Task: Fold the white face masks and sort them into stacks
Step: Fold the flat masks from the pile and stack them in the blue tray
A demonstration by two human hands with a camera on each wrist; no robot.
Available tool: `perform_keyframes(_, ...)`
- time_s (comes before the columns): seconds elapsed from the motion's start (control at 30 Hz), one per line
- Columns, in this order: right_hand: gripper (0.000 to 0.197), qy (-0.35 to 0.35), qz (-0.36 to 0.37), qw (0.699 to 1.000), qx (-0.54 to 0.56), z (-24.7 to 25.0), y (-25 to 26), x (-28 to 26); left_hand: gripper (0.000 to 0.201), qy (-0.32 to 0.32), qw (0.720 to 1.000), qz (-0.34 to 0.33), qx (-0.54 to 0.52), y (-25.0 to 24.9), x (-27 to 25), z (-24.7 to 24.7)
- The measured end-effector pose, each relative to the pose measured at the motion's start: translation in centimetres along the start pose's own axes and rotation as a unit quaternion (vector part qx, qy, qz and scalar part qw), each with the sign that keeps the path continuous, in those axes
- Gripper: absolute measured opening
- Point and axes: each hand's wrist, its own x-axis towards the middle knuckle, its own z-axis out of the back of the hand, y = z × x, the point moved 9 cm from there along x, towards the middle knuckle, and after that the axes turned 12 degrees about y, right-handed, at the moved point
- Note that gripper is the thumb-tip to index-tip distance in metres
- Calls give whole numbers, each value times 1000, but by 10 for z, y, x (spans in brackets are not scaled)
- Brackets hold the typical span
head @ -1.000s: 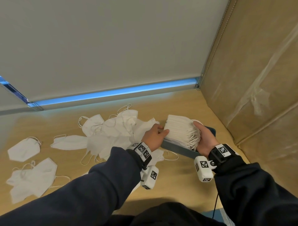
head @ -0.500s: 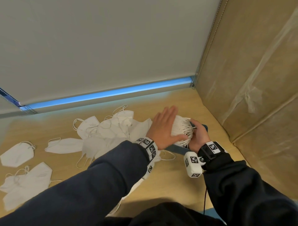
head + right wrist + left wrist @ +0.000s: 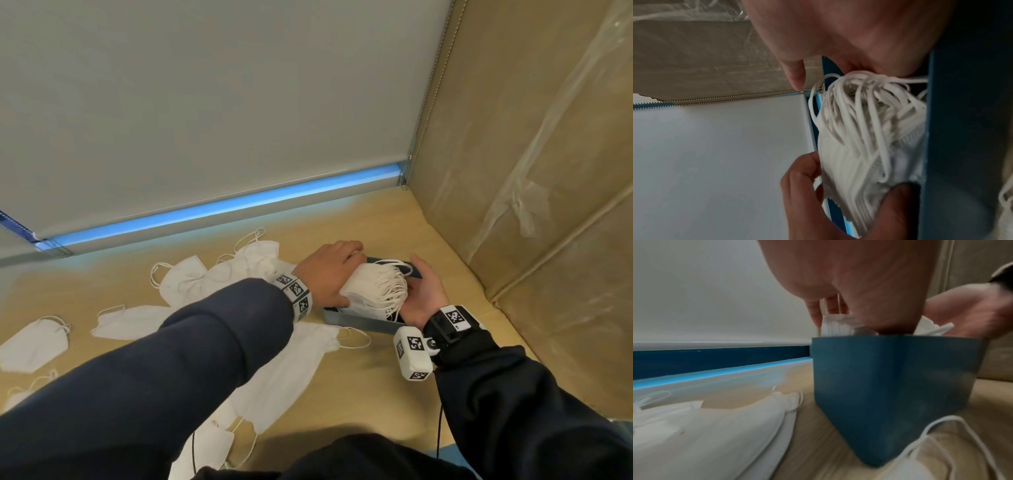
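A thick stack of folded white face masks (image 3: 371, 289), its ear loops hanging toward the lower right, is seen held between two hands right of centre in the head view, partly seated in a shallow dark blue rectangular box (image 3: 356, 320) on the light wooden counter (image 3: 376, 387). The stack is gripped from its left side by the left hand (image 3: 327, 274), whose fingers (image 3: 813, 311) are curled over the far edge and whose thumb is pressed against the near edge. On the right, the loop end of the stack is cupped by the right hand (image 3: 423, 294), its fingers curved around the stack with the thumb pointing up beside the box. A loose pile of unfolded white face masks (image 3: 219, 284) is spread across the counter at centre left, just beside the box, with further masks scattered toward the lower left of the frame. A grey roller blind (image 3: 205, 102) fills the upper part, and brown cardboard sheeting (image 3: 531, 171) covers the right.
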Motion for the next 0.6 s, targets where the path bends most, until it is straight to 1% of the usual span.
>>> perform_keyframes(0.07,60,11,-4,1000,6,-2,0,0,84,-13,1000,0,-28,-4,-3,-1)
perform_keyframes(0.13,60,22,-1,1000,12,-3,1,3,75,3,998,16,-62,-3,-2,3)
perform_keyframes(0.2,61,27,-4,1000,10,-3,0,4,74,-4,998,41,-36,2,-1,15)
perform_keyframes(0.27,56,27,3,1000,-5,-6,1,5,83,-32,996,83,-3,8,-4,29)
perform_keyframes(0.3,54,29,7,1000,-10,-6,1,6,91,-31,994,107,2,10,-6,30)
perform_keyframes(0.33,51,30,6,999,-14,-8,2,6,102,-17,993,119,-1,8,-7,27)
perform_keyframes(0.37,47,28,2,1000,-14,-8,2,6,115,7,993,117,-13,3,-7,19)
perform_keyframes(0.4,45,21,-2,1000,-15,-7,3,5,126,35,993,105,-37,-6,-7,7)
perform_keyframes(0.43,46,19,-10,1000,-17,-6,3,6,132,55,992,89,-64,-15,-7,-4)
perform_keyframes(0.5,50,18,-28,999,-37,-6,2,5,131,52,991,72,-98,-24,-7,-21)
perform_keyframes(0.6,50,25,-39,998,-52,-9,0,6,126,33,992,94,-83,-16,-7,-34)
